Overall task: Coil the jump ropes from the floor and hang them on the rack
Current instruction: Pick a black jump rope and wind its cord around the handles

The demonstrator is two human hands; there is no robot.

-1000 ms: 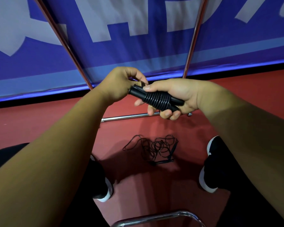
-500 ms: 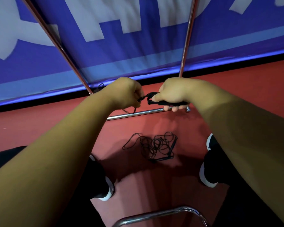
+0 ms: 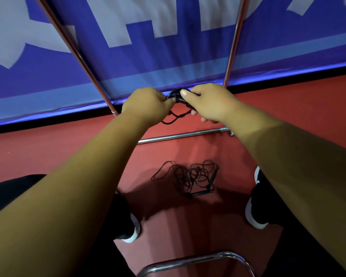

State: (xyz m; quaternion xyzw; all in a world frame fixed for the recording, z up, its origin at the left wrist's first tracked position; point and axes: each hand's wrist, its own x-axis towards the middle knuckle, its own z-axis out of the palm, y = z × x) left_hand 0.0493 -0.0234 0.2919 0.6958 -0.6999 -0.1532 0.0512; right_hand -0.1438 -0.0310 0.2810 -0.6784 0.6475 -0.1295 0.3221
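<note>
Cord of the held jump rope (image 3: 177,98) is bunched between both hands, just in front of the rack (image 3: 184,135). The left hand (image 3: 148,104) is curled round the loose loops and the right hand (image 3: 210,102) is closed on the handles, thumb laid along them. A second rope (image 3: 190,176) lies tangled on the red floor (image 3: 48,152); the cord is judged light, limp and springy, so it is best gripped at the stiff handles with the loops pinned.

1. A red floor (image 3: 48,156) spreads across the view.
2. A tangled black jump rope (image 3: 190,176) lies loose on it.
3. Beyond the rope lies a metal rack bar (image 3: 180,134).
4. A left shoe (image 3: 134,230) and a right shoe (image 3: 252,214) flank the rope.
</note>
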